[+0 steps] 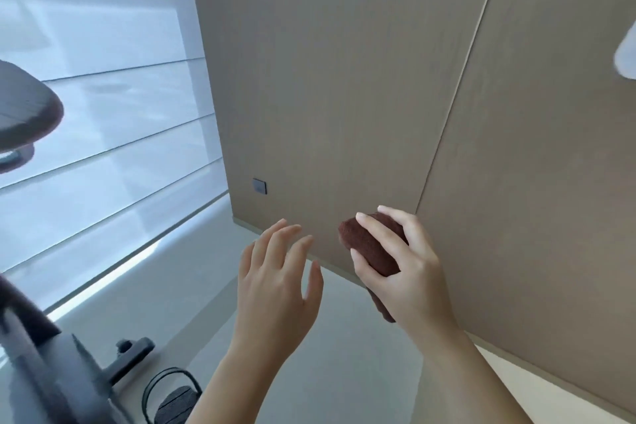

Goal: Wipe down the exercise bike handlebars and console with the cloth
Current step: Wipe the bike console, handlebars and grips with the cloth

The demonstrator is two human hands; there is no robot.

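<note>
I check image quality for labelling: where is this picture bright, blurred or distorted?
Head view: strong daylight through the window blind; bike parts at the left edge are dark and blurred; wall panel seams lean from wide-angle tilt; right hand gripping the cloth stays fairly sharp.

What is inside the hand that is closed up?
The right hand is wrapped around a bunched dark red-brown cloth. Its top pokes out above the fingers and a tail hangs below the palm. The middle part is covered by the hand, so its folds cannot be seen.
</note>
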